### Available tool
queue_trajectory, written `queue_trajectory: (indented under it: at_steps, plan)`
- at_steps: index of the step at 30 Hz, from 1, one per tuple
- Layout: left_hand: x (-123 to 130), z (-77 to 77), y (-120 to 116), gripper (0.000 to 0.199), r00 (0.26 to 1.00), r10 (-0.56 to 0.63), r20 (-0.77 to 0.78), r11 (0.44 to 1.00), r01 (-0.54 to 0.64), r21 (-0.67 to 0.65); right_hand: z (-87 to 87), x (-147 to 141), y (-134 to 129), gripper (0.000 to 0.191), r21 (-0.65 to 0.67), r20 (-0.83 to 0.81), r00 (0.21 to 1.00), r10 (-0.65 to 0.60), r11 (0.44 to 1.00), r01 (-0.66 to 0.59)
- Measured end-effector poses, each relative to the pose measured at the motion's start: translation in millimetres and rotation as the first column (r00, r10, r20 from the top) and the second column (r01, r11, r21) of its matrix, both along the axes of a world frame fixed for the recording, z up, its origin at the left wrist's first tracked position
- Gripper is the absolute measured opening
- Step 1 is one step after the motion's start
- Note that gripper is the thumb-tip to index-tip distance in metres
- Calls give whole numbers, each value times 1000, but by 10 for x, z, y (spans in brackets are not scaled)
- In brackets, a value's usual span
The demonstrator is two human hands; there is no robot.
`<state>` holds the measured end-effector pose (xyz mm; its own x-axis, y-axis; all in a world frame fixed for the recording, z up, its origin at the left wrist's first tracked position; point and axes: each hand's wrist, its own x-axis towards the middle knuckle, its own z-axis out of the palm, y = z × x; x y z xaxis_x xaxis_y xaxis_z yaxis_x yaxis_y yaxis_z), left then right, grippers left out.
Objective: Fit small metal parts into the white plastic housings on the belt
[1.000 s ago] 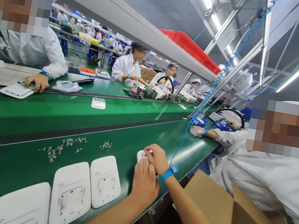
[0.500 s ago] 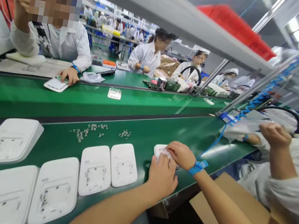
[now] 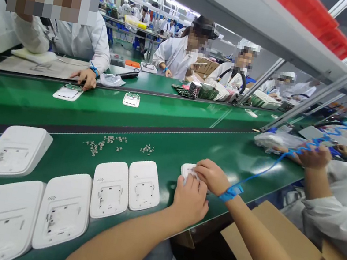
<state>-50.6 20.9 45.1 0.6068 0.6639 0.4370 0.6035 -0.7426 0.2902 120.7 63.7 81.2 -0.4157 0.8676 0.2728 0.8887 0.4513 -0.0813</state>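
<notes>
One white, round-cornered plastic housing (image 3: pixel 187 168) lies on the glossy green bench surface (image 3: pixel 170 147), mostly covered by two hands, and it's close work! Left hand (image 3: pixel 190 200) rests on its near part, fingers side by side and bent over the plastic. Right hand (image 3: pixel 212 176) comes in from the other side, fingers curled together, their tips down at the housing; whether they pinch anything, I can't tell, as the hands hide it. Around that wrist, a bright blue strap (image 3: pixel 232 192), with a thin blue cord (image 3: pixel 263 172) rising from near it.

Now, the handling: this shell looks light and stiff, its smooth skin probably a touch slippery on that shiny top. Best grip? Opposite outer edges, I'd say, sparing any thin clips like those in the recesses of the similar white housings (image 3: pixel 79 189) lined up on the left. Beyond that row, tiny silvery pieces (image 3: pixel 94 147) lie scattered, well apart from both hands.
</notes>
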Motion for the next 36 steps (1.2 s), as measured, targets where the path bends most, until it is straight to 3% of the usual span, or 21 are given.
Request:
queue_trajectory:
  at_steps: [8, 15, 25, 30, 33, 36]
  plan:
    - [-13, 24, 4, 44, 1000, 2, 0, 1000, -2, 15, -75, -15, -50, 33, 68, -74, 997, 12, 998, -7]
    - [7, -4, 8, 47, 1000, 21, 16, 1000, -21, 20, -86, -35, -88, 15, 214, -161, 986, 38, 977, -3]
    - [2, 4, 8, 46, 1000, 10, 6, 1000, -10, 26, -68, -31, -70, 17, 87, -168, 982, 85, 994, -71]
    - [-6, -17, -3, 45, 1000, 9, 9, 999, -10, 37, -100, -21, -51, 10, 199, -264, 963, -57, 974, 112]
    - [-13, -25, 1, 49, 1000, 16, 9, 999, -16, 52, -80, 9, 16, 9, 164, -213, 973, -91, 978, 127]
    - [-16, -26, 2, 49, 1000, 16, 9, 999, -16, 50, -18, 29, 75, 11, 101, -93, 995, -28, 994, 38]
